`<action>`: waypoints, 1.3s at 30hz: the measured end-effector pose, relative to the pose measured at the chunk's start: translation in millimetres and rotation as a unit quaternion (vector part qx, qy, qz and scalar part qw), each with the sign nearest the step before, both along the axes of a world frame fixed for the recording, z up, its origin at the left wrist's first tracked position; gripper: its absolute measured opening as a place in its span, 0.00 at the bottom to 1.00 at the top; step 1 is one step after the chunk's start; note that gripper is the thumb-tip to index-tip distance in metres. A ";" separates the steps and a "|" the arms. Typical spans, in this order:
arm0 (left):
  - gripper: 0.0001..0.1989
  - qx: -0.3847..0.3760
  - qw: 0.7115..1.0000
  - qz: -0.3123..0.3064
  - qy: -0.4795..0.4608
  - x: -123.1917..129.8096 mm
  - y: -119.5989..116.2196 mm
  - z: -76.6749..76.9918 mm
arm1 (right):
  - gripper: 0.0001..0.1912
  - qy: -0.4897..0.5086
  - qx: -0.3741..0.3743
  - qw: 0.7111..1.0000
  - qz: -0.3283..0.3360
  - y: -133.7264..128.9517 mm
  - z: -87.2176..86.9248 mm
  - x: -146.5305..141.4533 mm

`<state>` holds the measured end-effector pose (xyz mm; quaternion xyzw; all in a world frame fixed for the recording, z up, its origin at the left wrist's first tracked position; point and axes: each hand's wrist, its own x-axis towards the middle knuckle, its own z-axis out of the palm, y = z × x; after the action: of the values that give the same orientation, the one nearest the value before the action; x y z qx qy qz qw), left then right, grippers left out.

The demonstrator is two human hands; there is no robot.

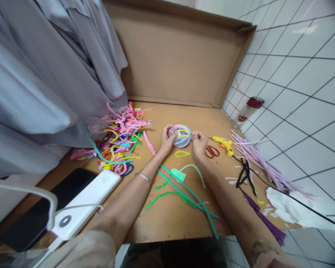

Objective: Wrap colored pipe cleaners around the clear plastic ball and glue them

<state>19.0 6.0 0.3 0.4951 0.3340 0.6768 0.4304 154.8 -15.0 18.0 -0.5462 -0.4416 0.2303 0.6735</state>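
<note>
A clear round ball (181, 140), wrapped with pink, yellow and teal pipe-cleaner strips, is held above the middle of the table. My left hand (167, 140) grips its left side, with the thumb over the front. At its right edge, my right hand (199, 143) has thumb and fingers pinched together; what lies between them is too small to make out. Just below the ball lies a yellow pipe-cleaner loop (182, 153). Nearer me are teal strips (188, 191), a pale green piece (178, 175) and fuzzy green strips (163, 195).
Colourful pipe cleaners (125, 130) are heaped at left, near a white power bank (86, 204) and black phone (53, 201). Right: red scissors (212, 151), yellow glue gun (223, 143), black pliers (245, 174), lilac strips (259, 163), a purple tassel (264, 217), white wadding (287, 206), a red-lidded bottle (248, 111).
</note>
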 end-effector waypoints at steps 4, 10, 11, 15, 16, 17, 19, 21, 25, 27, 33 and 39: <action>0.20 -0.004 1.000 -0.002 -0.005 -0.5 -0.6 1.7 | 0.11 0.091 0.006 0.995 0.046 1.4 7.3 2.2; 0.22 -0.014 1.000 -0.010 -0.017 -1.6 0.4 3.3 | 0.22 0.134 -0.049 0.975 0.170 5.0 12.5 14.7; 0.23 -0.014 1.000 -0.011 -0.017 -1.5 0.5 3.4 | 0.23 0.132 -0.052 0.973 0.181 5.2 12.5 15.7; 0.25 -0.016 1.000 -0.012 -0.009 -0.3 0.2 3.5 | 0.26 0.099 -0.040 0.978 0.178 5.8 10.3 15.4; 0.25 -0.016 1.000 -0.012 -0.007 0.1 -0.1 3.5 | 0.27 0.087 -0.035 0.981 0.169 5.8 9.5 14.9; 0.25 -0.015 1.000 -0.013 -0.004 0.4 -0.6 3.5 | 0.27 0.075 -0.030 0.984 0.160 5.8 8.8 14.3; 0.26 -0.013 1.000 -0.016 0.002 1.1 -1.6 3.5 | 0.27 0.053 -0.026 0.988 0.144 5.4 7.5 12.9; 0.25 -0.010 1.000 -0.018 0.010 1.7 -2.5 3.5 | 0.26 0.040 -0.027 0.991 0.128 4.5 6.3 10.9; 0.25 -0.005 1.000 -0.019 0.017 3.2 -3.6 2.8 | 0.25 0.045 -0.019 0.996 0.080 1.9 2.3 3.1; 0.25 -0.004 1.000 -0.017 0.014 4.4 -4.1 2.5 | 0.25 0.052 -0.009 0.997 0.060 1.0 -1.4 -2.0; 0.23 -0.002 1.000 -0.003 0.027 7.6 -7.0 3.9 | 0.24 0.046 -0.002 0.999 -0.014 0.1 -14.5 -13.0; 0.20 0.001 1.000 -0.018 0.019 6.1 -11.5 6.9 | 0.23 0.034 -0.007 0.999 -0.025 -0.5 -17.7 -14.8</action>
<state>25.0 -5.5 7.2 0.5142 0.3324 0.6596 0.4360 140.0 -15.5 0.3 -0.5532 -0.4033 0.2350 0.6900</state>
